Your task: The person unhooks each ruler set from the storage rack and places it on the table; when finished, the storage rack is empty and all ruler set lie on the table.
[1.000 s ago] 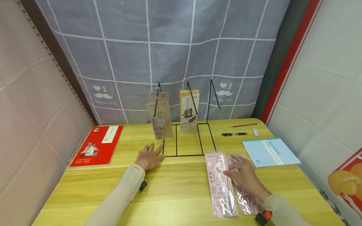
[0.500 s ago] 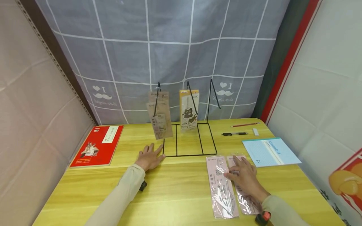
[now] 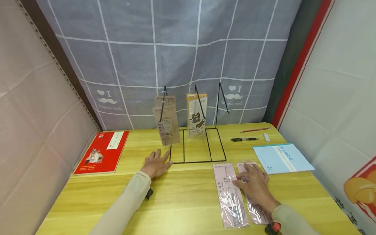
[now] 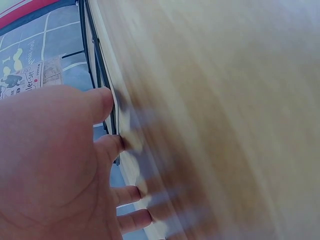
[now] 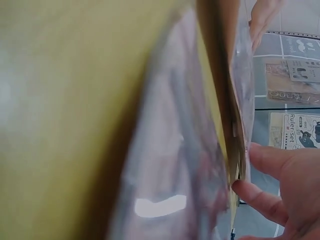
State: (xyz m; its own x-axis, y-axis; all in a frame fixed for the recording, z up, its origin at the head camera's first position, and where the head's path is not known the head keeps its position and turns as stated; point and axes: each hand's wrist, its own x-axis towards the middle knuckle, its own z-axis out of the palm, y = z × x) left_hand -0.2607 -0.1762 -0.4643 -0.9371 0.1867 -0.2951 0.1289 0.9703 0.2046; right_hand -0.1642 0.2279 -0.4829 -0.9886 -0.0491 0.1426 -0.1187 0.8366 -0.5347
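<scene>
My right hand [image 3: 255,182] is over two pink packets in clear wrap that lie side by side. Its thumb and bent index finger pinch the inner edge of the left pink packet [image 3: 224,191]. The other fingers lie over the right pink packet [image 3: 258,210], hiding part of it. In the right wrist view, the right fingertips meet at a packet's edge. My left hand [image 3: 155,164] rests on the table with fingers spread, beside the front left corner of a black wire rack [image 3: 197,162]; in the left wrist view its thumb is close to the rack's wire.
Pinkish-brown packets [image 3: 168,130] hang on the rack's left hook, and ruler-set packets [image 3: 196,114] on the middle one. A red book [image 3: 102,153] lies at left. On the right are a blue notebook [image 3: 282,159], a pen [image 3: 244,139], a pencil [image 3: 255,130] and an eraser [image 3: 266,137].
The left pink packet's top end has come down and towards me, away from the rack's front corner. My right hand has shifted slightly towards me with it. The left hand has stayed put.
</scene>
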